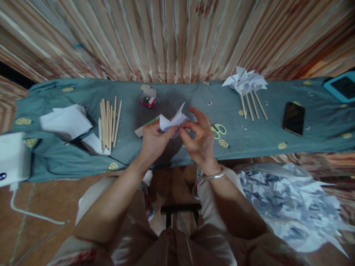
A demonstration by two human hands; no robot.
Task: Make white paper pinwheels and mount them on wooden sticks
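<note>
1. Together, the left hand (155, 140) and right hand (200, 138) pinch folded white paper (180, 117) between thumbs and fingers.
2. The paper flares beyond the thumb tips, above the middle of the tabletop (260, 140).
3. Pinwheels (245, 80) lie near its far edge, right of center.

Folded pc (179, 117) matt paper, sticks (107, 120) smooth wood, tablecloth (260, 138) matt fab., phone (294, 119) v. glossy, bracelet (214, 175) shiny metal.

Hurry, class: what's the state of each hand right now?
Left hand: closed, holding the folded white paper shape.
Right hand: partly closed, pinching at the same paper shape.
</note>
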